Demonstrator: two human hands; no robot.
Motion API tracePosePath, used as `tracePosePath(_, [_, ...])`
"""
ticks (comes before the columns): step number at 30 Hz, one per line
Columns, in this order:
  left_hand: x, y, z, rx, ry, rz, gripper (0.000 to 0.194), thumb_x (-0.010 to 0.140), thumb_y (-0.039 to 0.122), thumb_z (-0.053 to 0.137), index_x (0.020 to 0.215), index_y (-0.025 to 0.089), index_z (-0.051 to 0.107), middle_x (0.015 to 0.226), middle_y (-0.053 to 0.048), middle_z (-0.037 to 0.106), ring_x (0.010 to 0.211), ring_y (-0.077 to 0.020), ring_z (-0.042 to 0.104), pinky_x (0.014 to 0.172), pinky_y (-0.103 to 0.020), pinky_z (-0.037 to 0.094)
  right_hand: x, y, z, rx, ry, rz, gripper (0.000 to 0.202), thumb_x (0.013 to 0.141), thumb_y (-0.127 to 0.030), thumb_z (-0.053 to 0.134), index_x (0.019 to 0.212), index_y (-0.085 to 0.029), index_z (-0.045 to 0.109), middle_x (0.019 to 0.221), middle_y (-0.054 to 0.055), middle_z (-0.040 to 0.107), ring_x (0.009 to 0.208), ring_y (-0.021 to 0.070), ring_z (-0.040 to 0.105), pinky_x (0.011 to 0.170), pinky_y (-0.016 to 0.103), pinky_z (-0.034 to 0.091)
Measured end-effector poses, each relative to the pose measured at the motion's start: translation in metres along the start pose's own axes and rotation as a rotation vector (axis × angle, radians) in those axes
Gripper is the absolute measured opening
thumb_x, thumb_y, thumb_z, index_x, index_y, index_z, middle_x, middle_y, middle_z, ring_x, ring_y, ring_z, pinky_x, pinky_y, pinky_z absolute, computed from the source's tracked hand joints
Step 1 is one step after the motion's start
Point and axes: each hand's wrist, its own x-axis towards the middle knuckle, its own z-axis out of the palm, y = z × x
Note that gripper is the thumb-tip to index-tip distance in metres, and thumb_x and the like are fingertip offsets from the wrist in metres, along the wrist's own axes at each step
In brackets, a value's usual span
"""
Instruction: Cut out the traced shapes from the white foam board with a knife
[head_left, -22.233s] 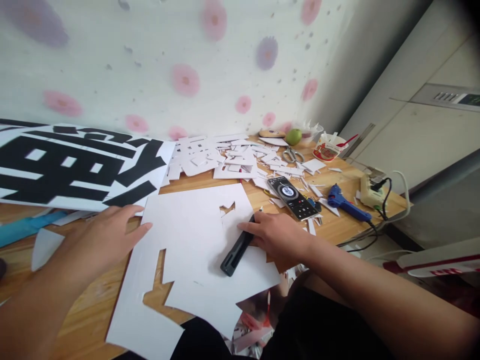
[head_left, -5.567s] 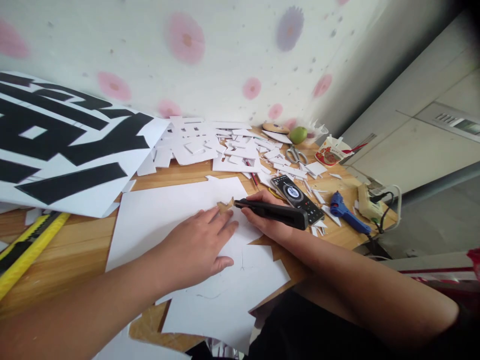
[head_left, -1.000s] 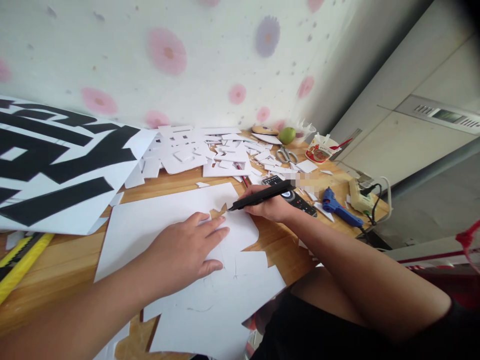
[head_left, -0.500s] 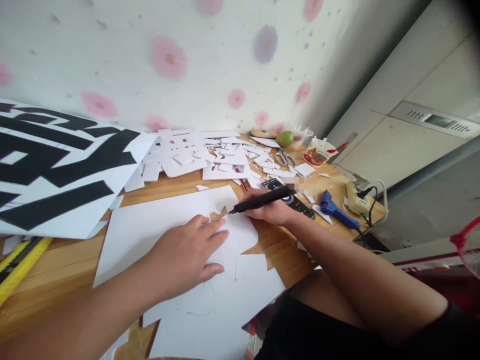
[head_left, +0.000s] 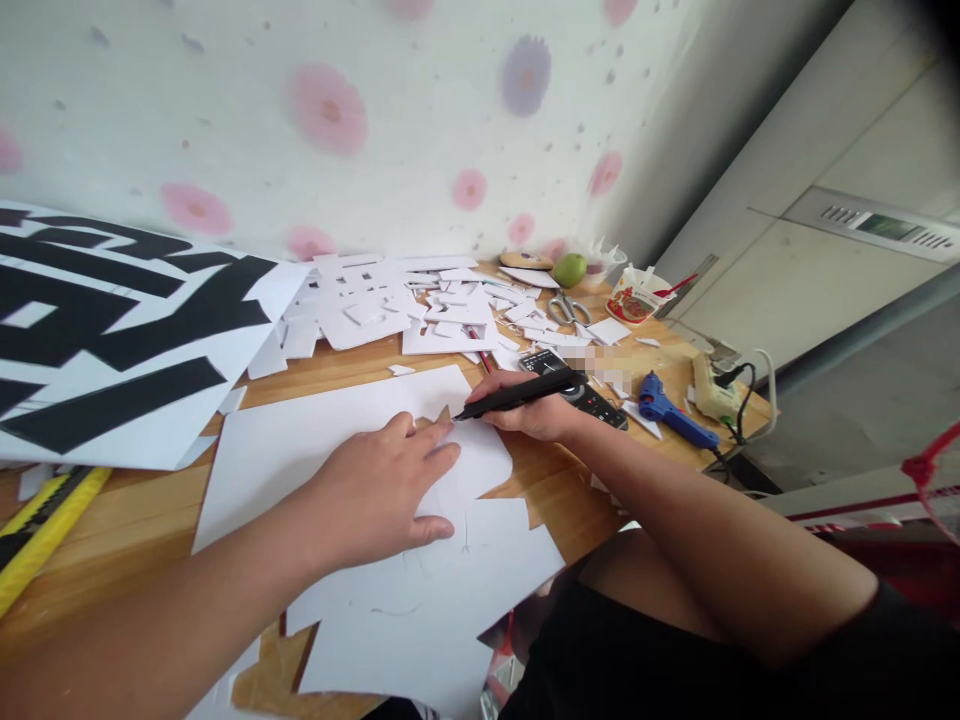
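My left hand (head_left: 382, 490) lies flat on a white board (head_left: 292, 440), fingers stretched out and pressing on it. Under its fingertips shows a small pointed brown patch (head_left: 443, 415); I cannot tell whether it is a card piece or a cut-out. My right hand (head_left: 529, 408) is closed around a slim black pen-shaped tool (head_left: 510, 393), held at a low slant. Its thin tip meets the edge of the brown patch, beside my left fingers. Whether it is a pen or a craft knife is unclear. Nearer me is a second white sheet (head_left: 480, 570) with faint pencil lines and notched edges.
Cut white scraps (head_left: 450, 310) are heaped along the wall. To the right lie scissors (head_left: 568, 308), a remote control (head_left: 592, 403), a blue glue gun (head_left: 671, 410) and a power strip (head_left: 712, 390). A large black-lettered sheet (head_left: 135, 340) and a yellow-black tool (head_left: 52, 530) are at left.
The black tool's tip has shifted slightly left and up along the brown patch. My left fingers now cover more of that patch. The camera view has moved slightly.
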Motion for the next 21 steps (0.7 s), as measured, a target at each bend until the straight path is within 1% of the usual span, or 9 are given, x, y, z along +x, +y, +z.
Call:
tracePosePath(3, [0.0005,0.0001,-0.0010,-0.010,-0.013,-0.009,0.063,0.084,0.059,0.067,0.138,0.028,0.058,0.164,-0.005,0.037,0.119,-0.0370,0.052,0.085,-0.051,0.054,0.0007,0.0017,-0.0001,0.022,0.012,0.010,0.024,0.075,-0.024,0.078,0.098,-0.019,0.075,0.097,0.005,0.077,0.087,0.0183,0.070,0.079,0.031,0.056])
tracePosePath(12, [-0.0010,-0.0024,0.0012,-0.017,0.020,0.004,0.065,0.082,0.061,0.068,0.138,0.029,0.058,0.164,-0.004,0.037,0.121,-0.0373,0.051,0.088,-0.050,0.054,-0.0013,0.0004,0.0027,0.063,0.083,0.062,0.022,0.071,-0.021,0.078,0.092,-0.020,0.074,0.089,0.003,0.076,0.080,0.0169,0.068,0.077,0.031,0.054])
tracePosePath(17, [-0.0020,-0.0016,0.0003,-0.008,0.001,0.005,0.067,0.083,0.062,0.067,0.140,0.029,0.056,0.165,-0.004,0.035,0.122,-0.0377,0.051,0.087,-0.050,0.054,-0.0024,-0.0022,0.0046,0.073,0.108,0.117,0.023,0.068,-0.023,0.080,0.090,-0.020,0.074,0.087,0.002,0.075,0.079,0.0175,0.068,0.078,0.033,0.055])
tracePosePath(21, [-0.0023,-0.0022,0.0018,-0.004,0.008,0.010,0.065,0.084,0.062,0.065,0.140,0.028,0.057,0.164,-0.005,0.036,0.120,-0.0378,0.051,0.086,-0.049,0.054,-0.0034,-0.0007,0.0069,0.119,0.137,0.170,0.025,0.066,-0.027,0.082,0.089,-0.020,0.073,0.085,0.001,0.074,0.076,0.0173,0.068,0.075,0.033,0.056])
